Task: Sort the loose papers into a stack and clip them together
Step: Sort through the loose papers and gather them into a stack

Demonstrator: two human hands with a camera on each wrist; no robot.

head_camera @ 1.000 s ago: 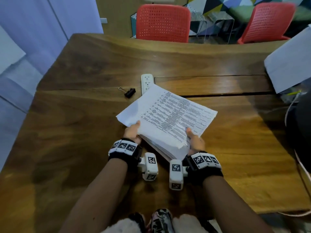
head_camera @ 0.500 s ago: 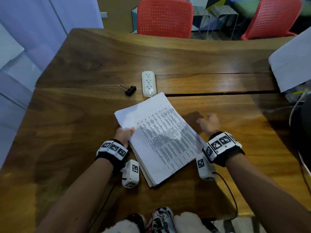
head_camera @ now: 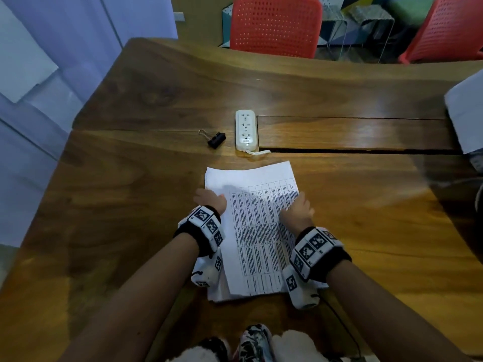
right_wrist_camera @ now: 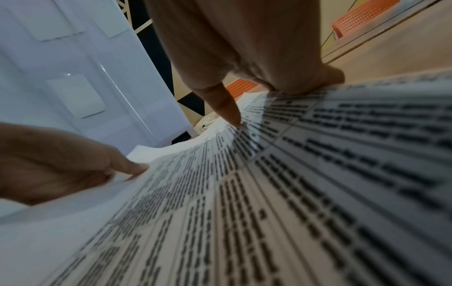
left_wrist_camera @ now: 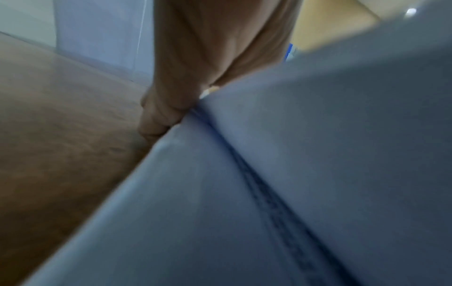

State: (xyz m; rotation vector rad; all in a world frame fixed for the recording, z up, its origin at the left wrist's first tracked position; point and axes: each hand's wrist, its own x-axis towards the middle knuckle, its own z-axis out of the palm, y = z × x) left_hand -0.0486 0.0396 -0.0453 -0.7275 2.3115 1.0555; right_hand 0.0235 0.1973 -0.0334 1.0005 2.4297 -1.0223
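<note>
The stack of printed papers (head_camera: pixel 257 231) lies flat on the wooden table (head_camera: pixel 130 205) straight in front of me, with its sheets slightly out of line at the near end. My left hand (head_camera: pixel 211 200) grips the stack's left edge, thumb on top and fingers (left_wrist_camera: pixel 159 120) curled against the side. On the right edge, my right hand (head_camera: pixel 299 205) holds the papers with its thumb (right_wrist_camera: pixel 227 110) pressed on the top sheet and the fingers (right_wrist_camera: pixel 308 79) curled over the edge. A black binder clip (head_camera: pixel 216 139) lies apart, beyond the stack to the left.
A white power strip (head_camera: pixel 245 129) sits just past the stack beside a slot in the table. More white paper (head_camera: pixel 467 111) overhangs the table's right edge. Two red chairs (head_camera: pixel 274 24) stand behind the far side.
The stack went from held up and tilted to lying flat, then turned square to me. My right hand left it, reached right, and has come back onto its right edge.
</note>
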